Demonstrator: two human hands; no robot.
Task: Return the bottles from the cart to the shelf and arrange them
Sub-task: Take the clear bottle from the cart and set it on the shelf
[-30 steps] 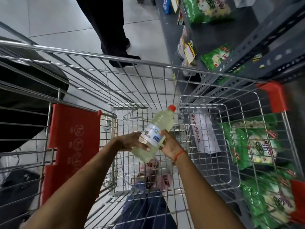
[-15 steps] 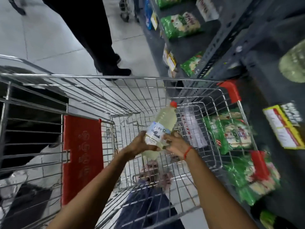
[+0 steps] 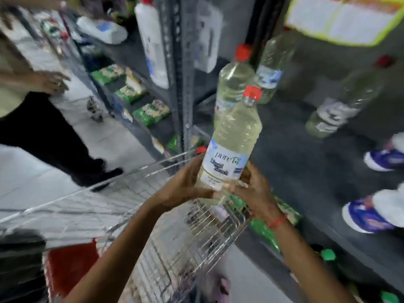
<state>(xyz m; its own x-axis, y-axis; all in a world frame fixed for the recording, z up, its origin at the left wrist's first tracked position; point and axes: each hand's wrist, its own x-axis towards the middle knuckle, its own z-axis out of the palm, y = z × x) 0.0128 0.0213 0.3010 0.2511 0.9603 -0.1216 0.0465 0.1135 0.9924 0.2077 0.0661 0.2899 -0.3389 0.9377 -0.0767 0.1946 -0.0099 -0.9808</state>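
A clear bottle (image 3: 235, 136) of pale yellow liquid with a red cap and a white label is upright above the wire cart (image 3: 170, 228). My left hand (image 3: 185, 184) grips its lower left side and my right hand (image 3: 253, 189) grips its lower right side. On the dark shelf (image 3: 290, 149) just beyond stand similar red-capped bottles: one (image 3: 234, 82) right behind the held bottle, another (image 3: 273, 68) further back, and a third (image 3: 343, 101) to the right. The view is blurred.
A grey shelf upright (image 3: 183, 79) stands left of the bottles. Green packets (image 3: 150, 112) lie on lower shelves to the left. Blue and white packs (image 3: 371, 215) sit at the shelf's right. Another person (image 3: 28, 119) stands on the tiled floor at left.
Both hands have lifted the bottle up out of the cart and towards the shelf on the right. The view has swung up and right, showing the shelf's bottles.
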